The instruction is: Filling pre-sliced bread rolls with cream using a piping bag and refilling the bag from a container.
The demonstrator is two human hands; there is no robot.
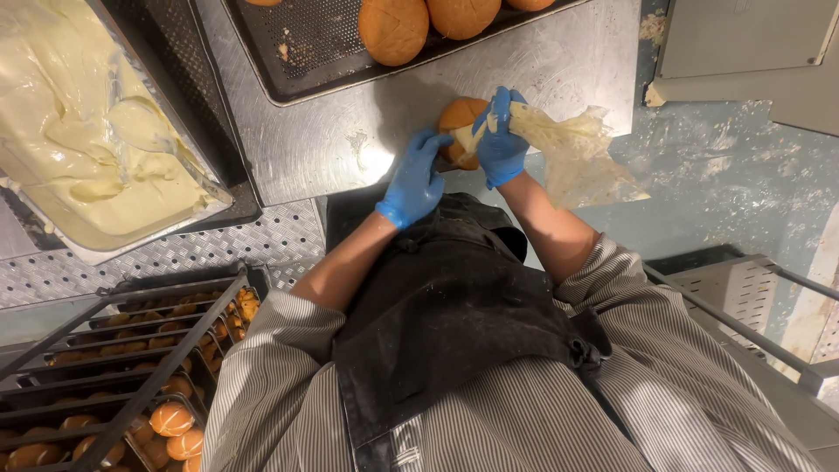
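Both my hands wear blue gloves. My left hand (414,183) cups a round golden bun (456,119) that sits at the near edge of the steel worktop (542,70). My right hand (500,140) grips a clear piping bag (572,153) smeared with pale cream, its tip pressed into the bun's side. The bag's loose end hangs out to the right, past the worktop's edge.
A dark baking tray (301,65) with several buns lies at the back of the worktop. A large tub of pale cream (83,131) stands at the left. A wheeled rack (131,376) at lower left carries trays of small buns. A metal frame (743,323) stands at right.
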